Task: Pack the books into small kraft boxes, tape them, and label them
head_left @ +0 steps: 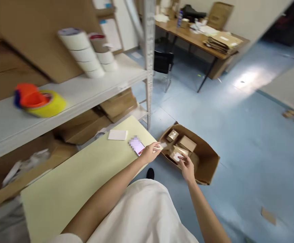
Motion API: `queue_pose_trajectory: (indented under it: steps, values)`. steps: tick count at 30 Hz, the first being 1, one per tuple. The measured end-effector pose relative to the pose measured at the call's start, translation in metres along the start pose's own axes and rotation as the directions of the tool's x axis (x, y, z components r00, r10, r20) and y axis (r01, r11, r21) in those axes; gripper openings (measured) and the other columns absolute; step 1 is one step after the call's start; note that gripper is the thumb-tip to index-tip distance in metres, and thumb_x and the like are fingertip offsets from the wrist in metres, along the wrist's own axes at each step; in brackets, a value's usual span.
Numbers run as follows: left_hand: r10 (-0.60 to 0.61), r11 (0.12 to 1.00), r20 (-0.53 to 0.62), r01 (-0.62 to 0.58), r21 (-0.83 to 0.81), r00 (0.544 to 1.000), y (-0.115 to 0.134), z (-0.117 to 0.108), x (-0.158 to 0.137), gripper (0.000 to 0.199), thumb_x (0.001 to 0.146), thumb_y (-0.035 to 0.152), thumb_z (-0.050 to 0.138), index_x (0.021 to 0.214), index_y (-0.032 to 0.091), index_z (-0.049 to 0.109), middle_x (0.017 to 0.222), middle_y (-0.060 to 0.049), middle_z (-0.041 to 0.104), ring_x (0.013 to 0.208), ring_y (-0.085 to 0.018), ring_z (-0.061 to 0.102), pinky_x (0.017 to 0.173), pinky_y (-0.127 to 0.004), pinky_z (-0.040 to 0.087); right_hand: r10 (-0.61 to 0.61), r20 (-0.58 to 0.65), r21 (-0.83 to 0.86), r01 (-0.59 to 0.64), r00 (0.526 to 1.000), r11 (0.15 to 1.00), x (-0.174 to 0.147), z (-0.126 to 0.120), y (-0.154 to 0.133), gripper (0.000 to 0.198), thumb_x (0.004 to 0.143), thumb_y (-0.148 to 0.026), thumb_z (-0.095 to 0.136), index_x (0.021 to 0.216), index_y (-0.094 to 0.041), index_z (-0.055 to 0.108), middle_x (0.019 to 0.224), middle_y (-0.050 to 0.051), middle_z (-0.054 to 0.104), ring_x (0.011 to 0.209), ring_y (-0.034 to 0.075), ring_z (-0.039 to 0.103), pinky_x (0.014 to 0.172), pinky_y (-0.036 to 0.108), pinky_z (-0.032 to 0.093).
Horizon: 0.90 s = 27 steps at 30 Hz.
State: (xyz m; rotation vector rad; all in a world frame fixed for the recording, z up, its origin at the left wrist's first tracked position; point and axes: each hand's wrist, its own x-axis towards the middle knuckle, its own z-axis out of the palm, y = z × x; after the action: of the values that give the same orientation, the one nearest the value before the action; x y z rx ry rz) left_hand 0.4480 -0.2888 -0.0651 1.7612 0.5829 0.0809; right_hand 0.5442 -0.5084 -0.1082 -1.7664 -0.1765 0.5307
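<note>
My left hand [150,152] reaches over the right edge of the pale yellow-green table, its fingers closed on a small whitish slip [163,145]. Below and to the right, my right hand [187,168] hovers above the open cardboard box [207,162], fingers bent together at a small white label [177,156]. Inside that box lie several small brown cartons [188,143], one wrapped in shiny tape [172,135]. Beside my left wrist a phone [137,145] with a lit screen rests on the table [86,179]. A white stack of paper [118,135] lies behind it.
A metal shelf [126,76] on the left carries white tape rolls [83,55] and orange and yellow rolls [39,101]. Folded cardboard fills the lower level. A wooden desk [185,33] and black chair [163,62] stand farther back. A cardboard scrap [268,216] lies on the blue floor.
</note>
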Motion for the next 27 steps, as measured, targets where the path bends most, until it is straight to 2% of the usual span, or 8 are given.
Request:
queue_pose_trajectory:
  steps: [3, 6, 8, 11, 15, 19, 24, 27]
  values:
    - [-0.027, 0.999, -0.166, 0.030, 0.012, 0.986, -0.014, -0.045, -0.042, 0.037, 0.078, 0.026, 0.058, 0.112, 0.014, 0.059, 0.103, -0.011, 0.067, 0.090, -0.019, 0.066, 0.084, -0.033, 0.051, -0.062, 0.161, -0.017, 0.066, 0.985, 0.998, 0.010, 0.041, -0.023, 0.049, 0.074, -0.054, 0.061, 0.103, -0.015, 0.060, 0.085, 0.008, 0.067, 0.066, 0.018, 0.062, 0.066, 0.037, 0.054]
    - [-0.085, 0.996, -0.354, 0.078, -0.036, 0.931, -0.029, -0.085, -0.099, 0.035, 0.078, 0.027, 0.057, 0.110, 0.015, 0.060, 0.101, -0.011, 0.068, 0.088, -0.018, 0.066, 0.082, -0.032, 0.051, -0.107, 0.342, -0.010, 0.118, 0.934, 0.993, 0.007, 0.092, -0.050, 0.041, 0.073, -0.053, 0.063, 0.093, -0.017, 0.061, 0.080, 0.007, 0.066, 0.063, 0.017, 0.060, 0.063, 0.034, 0.053]
    - [-0.132, 0.991, -0.472, 0.102, -0.088, 0.872, -0.040, -0.106, -0.144, 0.034, 0.078, 0.028, 0.057, 0.110, 0.016, 0.060, 0.102, -0.010, 0.068, 0.086, -0.017, 0.066, 0.080, -0.032, 0.051, -0.126, 0.469, -0.010, 0.147, 0.874, 0.989, -0.006, 0.128, -0.066, 0.039, 0.072, -0.052, 0.064, 0.091, -0.018, 0.062, 0.080, 0.007, 0.066, 0.064, 0.017, 0.061, 0.063, 0.035, 0.053]
    - [-0.200, 0.977, -0.619, 0.107, -0.184, 0.759, -0.057, -0.127, -0.219, 0.034, 0.079, 0.029, 0.055, 0.110, 0.017, 0.059, 0.104, -0.011, 0.068, 0.085, -0.017, 0.066, 0.079, -0.031, 0.052, -0.135, 0.652, -0.037, 0.209, 0.746, 0.977, -0.040, 0.184, -0.084, 0.038, 0.072, -0.053, 0.064, 0.090, -0.019, 0.063, 0.080, 0.008, 0.068, 0.067, 0.019, 0.062, 0.064, 0.037, 0.054]
    - [-0.302, 0.951, -0.768, 0.123, -0.284, 0.565, -0.085, -0.141, -0.319, 0.034, 0.080, 0.031, 0.055, 0.111, 0.017, 0.058, 0.106, -0.011, 0.067, 0.085, -0.016, 0.065, 0.079, -0.030, 0.052, -0.076, 0.852, -0.092, 0.290, 0.519, 0.953, -0.107, 0.263, -0.094, 0.040, 0.072, -0.054, 0.064, 0.092, -0.020, 0.065, 0.082, 0.009, 0.069, 0.069, 0.021, 0.064, 0.068, 0.039, 0.055]
    - [-0.373, 0.927, -0.848, 0.196, -0.320, 0.376, -0.111, -0.140, -0.407, 0.036, 0.080, 0.033, 0.054, 0.113, 0.020, 0.058, 0.109, -0.011, 0.066, 0.088, -0.018, 0.065, 0.072, -0.028, 0.052, 0.000, 0.976, -0.090, 0.401, 0.219, 0.912, -0.187, 0.327, -0.086, 0.043, 0.074, -0.055, 0.061, 0.098, -0.019, 0.064, 0.086, 0.009, 0.070, 0.075, 0.021, 0.066, 0.071, 0.037, 0.055]
    - [-0.455, 0.879, -0.869, 0.257, -0.402, 0.198, -0.128, -0.124, -0.483, 0.040, 0.080, 0.037, 0.052, 0.116, 0.019, 0.057, 0.110, -0.011, 0.065, 0.090, -0.021, 0.065, 0.069, -0.031, 0.052, 0.110, 0.985, -0.003, 0.619, -0.134, 0.786, -0.267, 0.369, -0.076, 0.036, 0.079, -0.048, 0.057, 0.104, -0.023, 0.064, 0.096, 0.007, 0.070, 0.077, 0.019, 0.066, 0.073, 0.036, 0.054]
    - [-0.493, 0.851, -0.866, 0.253, -0.460, 0.086, -0.131, -0.111, -0.506, 0.040, 0.080, 0.038, 0.053, 0.116, 0.021, 0.058, 0.110, -0.011, 0.066, 0.093, -0.023, 0.064, 0.068, -0.032, 0.051, 0.125, 0.954, 0.092, 0.662, -0.274, 0.744, -0.294, 0.382, -0.076, 0.031, 0.082, -0.044, 0.054, 0.103, -0.025, 0.065, 0.096, 0.006, 0.071, 0.081, 0.020, 0.066, 0.078, 0.037, 0.053]
